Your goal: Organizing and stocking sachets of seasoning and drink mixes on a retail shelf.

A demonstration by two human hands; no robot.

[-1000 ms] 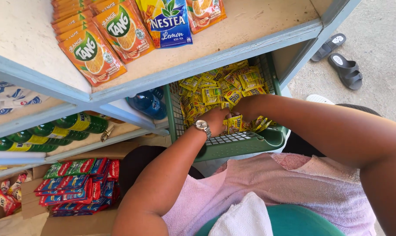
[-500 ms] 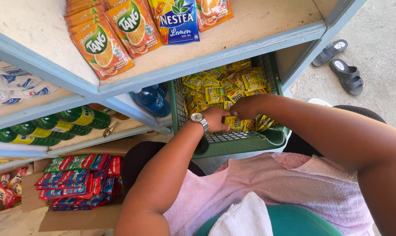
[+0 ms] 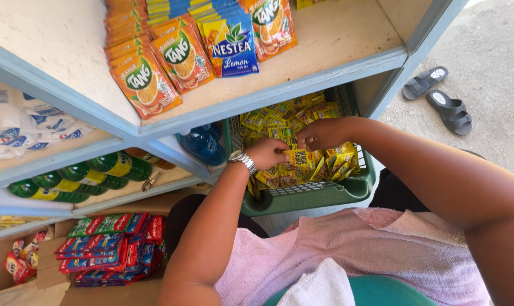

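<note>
Shop shelves [image 3: 279, 93] painted pale blue stood in front of you, and you looked down at them from above.

Nearest to you was your pink top [image 3: 347, 255], with a white cloth [image 3: 319, 286] on your lap. Down on your left sat a cardboard box [image 3: 47, 255] full of red and blue sachets [image 3: 107, 249].

A little farther out, your two arms reached into a green plastic basket [image 3: 313, 195] on a low shelf. Your left hand [image 3: 266, 153], the one with the silver watch [image 3: 243, 161], had its fingers pinched shut on a small yellow sachet [image 3: 300, 159]. Your right hand [image 3: 322, 133] was just beside it, fingers curled down and touching the top edge of the same sachet. I could not tell how tight that hand gripped.

That sachet was lifted just above the heap of yellow sachets [image 3: 279, 116] in the basket. Many sachets lay loose and mixed up there, so it looked like most of the sorting was still left to do. Only this one was in your hands.

Past the basket were a blue bottle [image 3: 203, 144] and green bottles [image 3: 87, 178] lying on their sides. Higher up lay rows of orange drink packets [image 3: 146, 79] and blue and yellow tea packets [image 3: 231, 45]. Far off on the grey ground were two dark sandals [image 3: 438, 96].
</note>
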